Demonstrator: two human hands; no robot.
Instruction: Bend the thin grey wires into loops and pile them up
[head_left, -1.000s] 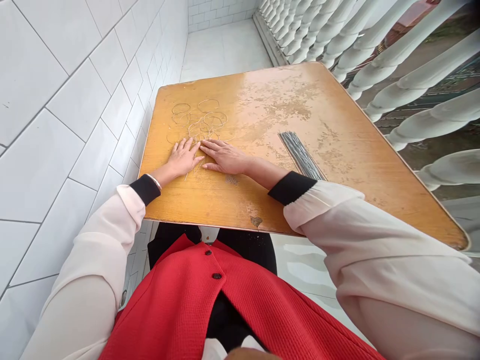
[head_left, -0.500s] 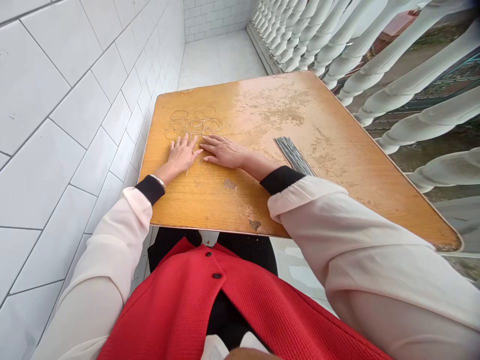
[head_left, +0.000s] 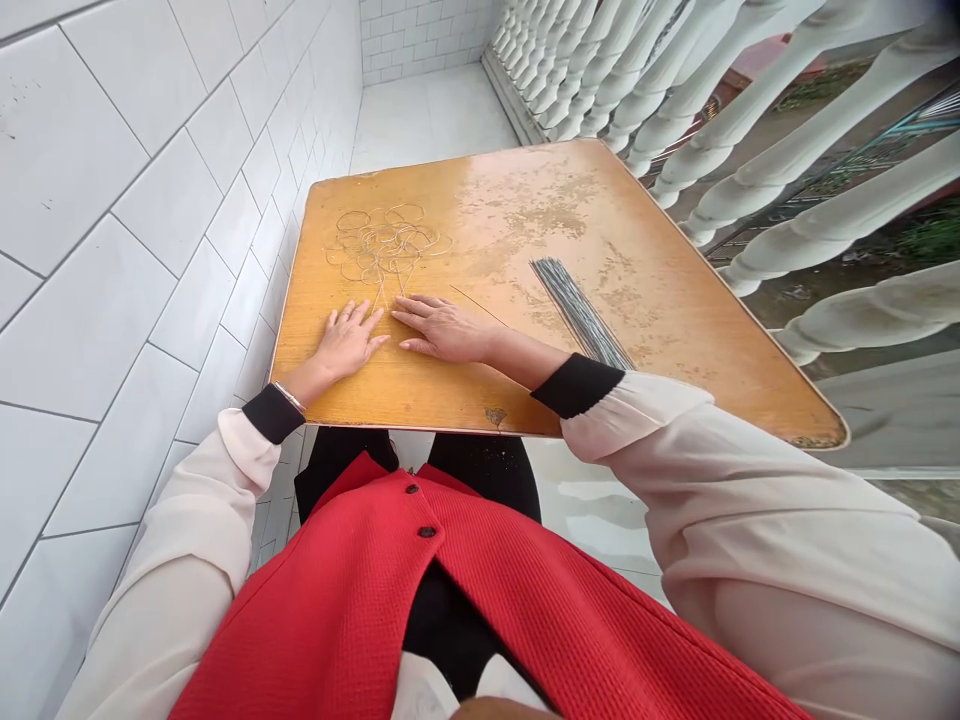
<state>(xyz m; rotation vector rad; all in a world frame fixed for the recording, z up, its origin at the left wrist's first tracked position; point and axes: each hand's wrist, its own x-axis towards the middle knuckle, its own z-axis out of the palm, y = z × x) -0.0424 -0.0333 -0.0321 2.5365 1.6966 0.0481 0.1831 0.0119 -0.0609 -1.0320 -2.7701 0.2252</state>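
My left hand (head_left: 348,340) lies flat on the wooden table (head_left: 420,395), fingers spread and pointing away from me. Beside it my right hand (head_left: 441,328) rests palm down with its fingers stretched out to the left. Just beyond the fingertips are looped thin wires (head_left: 384,243), several rings overlapping in a flat pile, with straight ends reaching toward my hands. A single straight wire (head_left: 478,304) lies beyond my right wrist. To the right is a bundle of straight grey wires (head_left: 581,310), its near end close to my right cuff.
A white tiled wall (head_left: 150,220) runs close along the left. White balusters (head_left: 810,240) line the right side past the table edge. The tabletop's finish is worn in patches at the back and right.
Both hands have drawn back toward me from the looped wires, uncovering their straight ends. The single straight wire by my right wrist now shows. The view has shifted slightly.
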